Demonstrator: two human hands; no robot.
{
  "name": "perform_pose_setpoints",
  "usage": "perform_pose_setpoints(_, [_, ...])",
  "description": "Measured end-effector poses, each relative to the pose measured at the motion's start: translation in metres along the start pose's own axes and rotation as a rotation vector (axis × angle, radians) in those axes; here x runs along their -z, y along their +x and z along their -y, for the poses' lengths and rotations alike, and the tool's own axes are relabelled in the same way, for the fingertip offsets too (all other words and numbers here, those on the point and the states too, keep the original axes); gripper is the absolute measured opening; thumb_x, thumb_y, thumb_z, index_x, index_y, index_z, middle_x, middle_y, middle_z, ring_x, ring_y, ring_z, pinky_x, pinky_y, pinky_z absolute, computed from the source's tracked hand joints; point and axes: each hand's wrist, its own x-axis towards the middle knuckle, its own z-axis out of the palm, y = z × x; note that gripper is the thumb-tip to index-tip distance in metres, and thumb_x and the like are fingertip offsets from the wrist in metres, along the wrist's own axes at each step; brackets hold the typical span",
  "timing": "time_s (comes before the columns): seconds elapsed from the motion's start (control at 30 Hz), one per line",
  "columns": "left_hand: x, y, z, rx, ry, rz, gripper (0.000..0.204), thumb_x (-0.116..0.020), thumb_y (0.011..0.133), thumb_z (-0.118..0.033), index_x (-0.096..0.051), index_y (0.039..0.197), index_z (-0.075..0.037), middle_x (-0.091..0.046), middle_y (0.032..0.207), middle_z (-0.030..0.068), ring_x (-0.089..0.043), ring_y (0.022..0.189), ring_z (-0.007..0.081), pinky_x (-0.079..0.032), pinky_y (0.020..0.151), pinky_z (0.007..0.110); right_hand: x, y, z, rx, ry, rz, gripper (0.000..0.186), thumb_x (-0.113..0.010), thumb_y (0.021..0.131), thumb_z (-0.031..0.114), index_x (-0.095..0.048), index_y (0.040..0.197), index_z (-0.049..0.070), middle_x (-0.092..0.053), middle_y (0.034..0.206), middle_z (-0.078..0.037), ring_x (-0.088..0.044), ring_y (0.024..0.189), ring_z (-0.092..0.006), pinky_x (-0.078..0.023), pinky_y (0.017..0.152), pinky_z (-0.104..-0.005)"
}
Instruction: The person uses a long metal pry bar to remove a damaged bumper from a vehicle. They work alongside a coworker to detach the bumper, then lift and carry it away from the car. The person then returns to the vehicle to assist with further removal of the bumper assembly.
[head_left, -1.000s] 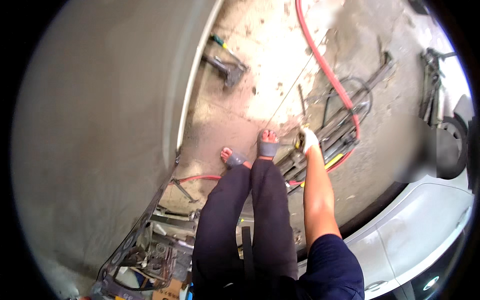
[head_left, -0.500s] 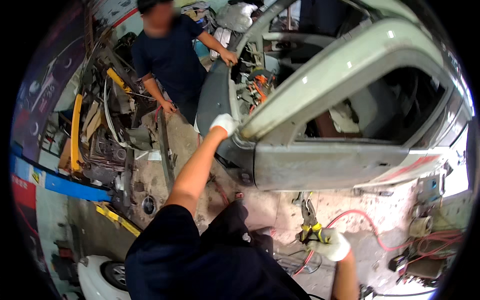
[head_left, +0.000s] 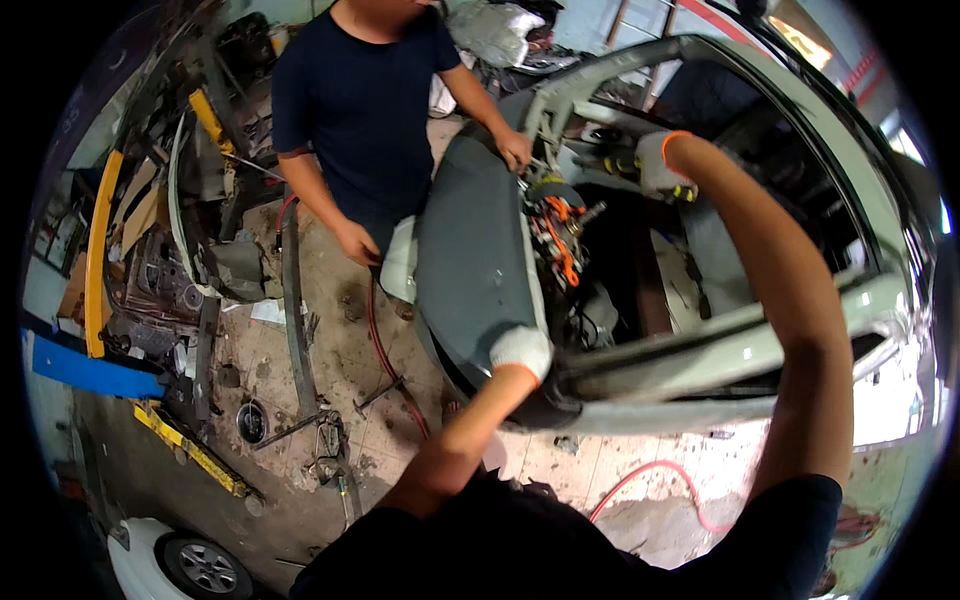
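Note:
My left hand (head_left: 521, 353), in a white glove, rests on the rear edge of the grey car fender (head_left: 470, 265). Its fingers blend into the glove, so their pose is unclear. My right hand (head_left: 662, 168), gloved too, is raised over the front of the cabin of a stripped car body, closed around pliers (head_left: 625, 164) with yellow and black handles. The jaws are hard to make out against the dark interior. Below and left of it, orange-handled tools (head_left: 562, 245) lie in a pile with metal pieces along the fender's inner edge.
Across the fender stands a co-worker (head_left: 365, 120), one hand (head_left: 514, 150) at its far edge. A windshield pillar (head_left: 680, 345) runs between me and the cabin. A red hose (head_left: 380, 345) and a long metal bar (head_left: 293, 300) lie on the floor. A white car (head_left: 150, 560) is at lower left.
My right hand has swung up from low beside the car to over the cabin, carrying the pliers. My left hand stays on the fender's rear edge. The view has shifted toward the car.

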Motion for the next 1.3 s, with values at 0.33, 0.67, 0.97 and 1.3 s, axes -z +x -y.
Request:
perform_pose_setpoints(0.33, [0.007, -0.010, 0.005, -0.022, 0.021, 0.216, 0.030, -0.048, 0.089, -0.025, -0.071, 0.080, -0.008, -0.069, 0.076, 0.0160, -0.068, 0.074, 0.0334, -0.055, 0.061, 0.043, 0.012, 0.189, 0.039, 0.236, -0.198, 0.246, 0.047, -0.073, 0.071, 0.034, -0.068, 0.101, -0.001, -0.068, 0.099, -0.013, -0.065, 0.080, -0.0250, -0.053, 0.069, -0.0388])
perform_pose_setpoints(0.67, [-0.007, -0.012, 0.007, -0.023, -0.013, 0.115, 0.042, -0.048, 0.090, -0.033, -0.067, 0.065, -0.006, -0.063, 0.059, 0.0154, -0.064, 0.054, 0.0325, -0.051, 0.048, 0.044, 0.023, 0.250, 0.065, 0.283, -0.254, 0.316, 0.048, -0.074, 0.066, 0.030, -0.067, 0.102, -0.001, -0.067, 0.097, -0.015, -0.063, 0.080, -0.0264, -0.050, 0.067, -0.0405])
perform_pose_setpoints(0.97, [-0.011, -0.012, 0.008, -0.042, -0.018, 0.064, 0.046, -0.047, 0.090, -0.035, -0.065, 0.061, -0.006, -0.061, 0.056, 0.0158, -0.062, 0.050, 0.0333, -0.050, 0.045, 0.045, 0.031, 0.233, 0.071, 0.289, -0.169, 0.296, 0.043, -0.075, 0.064, 0.030, -0.067, 0.092, -0.001, -0.067, 0.087, -0.012, -0.062, 0.072, -0.0241, -0.050, 0.063, -0.0383])
perform_pose_setpoints(1.3, [-0.015, -0.013, 0.008, -0.042, -0.053, 0.040, 0.045, -0.048, 0.090, -0.036, -0.065, 0.062, -0.004, -0.061, 0.058, 0.0156, -0.063, 0.053, 0.0341, -0.051, 0.049, 0.046, 0.015, 0.242, 0.065, 0.145, 0.241, 0.366, 0.035, -0.071, 0.073, 0.033, -0.062, 0.081, 0.000, -0.059, 0.072, -0.010, -0.056, 0.063, -0.0230, -0.049, 0.056, -0.0409])
